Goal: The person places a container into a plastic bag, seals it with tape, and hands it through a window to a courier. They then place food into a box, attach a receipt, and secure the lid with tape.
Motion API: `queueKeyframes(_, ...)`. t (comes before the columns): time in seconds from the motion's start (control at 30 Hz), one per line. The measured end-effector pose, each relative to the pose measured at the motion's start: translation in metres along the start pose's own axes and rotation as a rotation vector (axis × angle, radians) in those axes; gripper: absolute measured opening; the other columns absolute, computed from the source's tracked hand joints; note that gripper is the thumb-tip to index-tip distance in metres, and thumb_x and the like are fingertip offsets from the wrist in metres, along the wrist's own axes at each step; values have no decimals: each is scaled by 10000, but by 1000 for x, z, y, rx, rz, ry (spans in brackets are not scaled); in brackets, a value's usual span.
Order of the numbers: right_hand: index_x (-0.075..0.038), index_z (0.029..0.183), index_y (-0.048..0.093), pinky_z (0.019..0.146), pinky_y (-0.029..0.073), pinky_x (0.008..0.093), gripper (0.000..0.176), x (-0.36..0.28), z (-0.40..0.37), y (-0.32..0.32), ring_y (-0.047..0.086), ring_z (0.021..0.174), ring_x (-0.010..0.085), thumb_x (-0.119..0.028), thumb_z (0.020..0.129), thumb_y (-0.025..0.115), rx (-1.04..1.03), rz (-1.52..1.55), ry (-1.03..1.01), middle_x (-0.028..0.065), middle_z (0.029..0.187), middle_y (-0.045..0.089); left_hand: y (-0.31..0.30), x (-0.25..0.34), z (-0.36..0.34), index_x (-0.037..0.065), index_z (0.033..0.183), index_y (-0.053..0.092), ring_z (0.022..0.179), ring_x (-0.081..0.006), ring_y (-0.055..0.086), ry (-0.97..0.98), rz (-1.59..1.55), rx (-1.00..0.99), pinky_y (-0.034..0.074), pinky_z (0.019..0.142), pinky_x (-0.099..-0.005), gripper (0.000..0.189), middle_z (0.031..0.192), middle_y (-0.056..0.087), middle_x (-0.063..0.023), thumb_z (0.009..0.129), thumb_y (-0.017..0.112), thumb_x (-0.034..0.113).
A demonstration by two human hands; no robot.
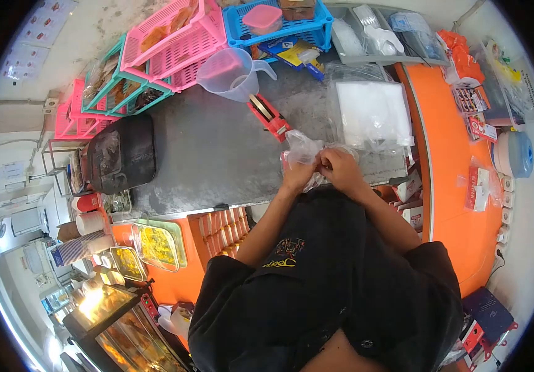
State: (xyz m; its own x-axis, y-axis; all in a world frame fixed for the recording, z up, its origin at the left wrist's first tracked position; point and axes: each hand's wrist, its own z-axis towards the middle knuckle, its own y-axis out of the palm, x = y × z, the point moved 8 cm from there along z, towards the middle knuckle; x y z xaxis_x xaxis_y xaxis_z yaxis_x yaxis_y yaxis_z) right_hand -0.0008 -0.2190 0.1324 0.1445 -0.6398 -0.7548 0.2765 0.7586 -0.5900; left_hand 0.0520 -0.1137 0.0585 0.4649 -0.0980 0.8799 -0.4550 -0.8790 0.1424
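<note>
At the front edge of the dark grey counter (211, 149), my left hand (300, 175) is closed around a clear plastic bag (305, 149), whose loose end puffs up above the fingers. My right hand (343, 168) meets it from the right, its fingertips pinched on the same bag. What lies inside the bag I cannot make out. Just beyond the hands lies a red tool with a pale bar (268, 118), possibly a tape dispenser. Behind that stands a translucent measuring jug (233, 75). A stack of white plastic bags (372, 111) sits right of the hands.
Pink baskets (174, 37), a teal basket (111, 93) and a blue basket (279, 31) line the back. A black tray (121, 155) lies at the left. An orange counter (444, 167) runs along the right. A grey bin (354, 53) holds plastic cutlery.
</note>
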Motion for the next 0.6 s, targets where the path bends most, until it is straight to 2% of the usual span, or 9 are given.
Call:
queueKeyframes(0.07, -33, 753, 455, 598, 432, 406, 283, 3, 3, 3, 563, 692, 340, -34, 669, 725, -16, -20, 73, 121, 739, 561, 1, 23, -11, -12, 896, 632, 754, -150, 604, 225, 203, 46, 492, 648, -309, 124, 842, 653, -47, 855, 637, 104)
queueKeyframes(0.1, -33, 753, 455, 598, 432, 406, 283, 2, 2, 3, 563, 692, 340, -34, 669, 725, -15, -21, 71, 121, 739, 561, 0, 18, -10, -12, 896, 632, 754, -150, 604, 228, 202, 47, 492, 648, -309, 124, 842, 653, -47, 855, 637, 104)
queueKeyframes(0.17, -33, 749, 442, 584, 426, 415, 292, -2, 2, -1, 558, 683, 346, -17, 661, 720, 38, -7, 54, 125, 722, 550, 1, 19, -9, -6, 904, 627, 753, -158, 606, 392, 204, 12, 490, 659, -316, 99, 846, 657, -69, 834, 606, 60)
queueKeyframes(0.27, -31, 757, 455, 575, 426, 414, 256, 2, 0, 2, 550, 672, 353, -12, 692, 702, 63, -45, 40, 129, 699, 537, -1, 15, -13, -6, 945, 610, 790, -170, 616, 506, 262, 37, 492, 700, -321, 123, 881, 659, -86, 839, 596, 54)
queueKeyframes(0.4, -25, 775, 480, 572, 435, 403, 206, -1, -2, -12, 559, 648, 346, -10, 725, 680, 39, -50, 111, 134, 723, 564, 1, 9, -10, -4, 1005, 592, 844, -172, 624, 436, 122, -18, 490, 740, -304, 162, 946, 661, -88, 856, 593, 61)
queueKeyframes(0.47, -18, 830, 529, 575, 458, 341, 148, 15, -12, -12, 603, 628, 254, -6, 766, 663, -118, -34, 274, 115, 728, 597, 3, 1, -7, -4, 1016, 591, 861, -168, 630, 241, 8, -8, 498, 749, -294, 154, 971, 664, -89, 886, 589, 79)
queueKeyframes(0.5, -18, 830, 529, 575, 458, 341, 148, 14, -12, -14, 603, 628, 254, -6, 766, 663, -121, -32, 279, 115, 728, 597, 4, 1, -8, -4, 1016, 591, 861, -168, 630, 235, 8, -7, 498, 749, -294, 154, 971, 664, -89, 886, 589, 79)
queueKeyframes(0.57, -20, 880, 577, 588, 470, 263, 94, 17, -11, -29, 620, 655, 136, -15, 822, 650, 111, 224, 347, 76, 743, 637, 5, 1, -9, -5, 1007, 631, 841, -172, 644, 212, -184, -15, 549, 739, -311, 255, 920, 669, -83, 881, 690, 209)
queueKeyframes(0.6, -20, 880, 577, 588, 470, 263, 94, 18, -9, -25, 620, 655, 136, -15, 822, 650, 113, 225, 355, 76, 743, 637, 6, 2, -9, -5, 1007, 631, 841, -172, 644, 205, -183, -18, 549, 739, -311, 255, 920, 669, -83, 881, 690, 209)
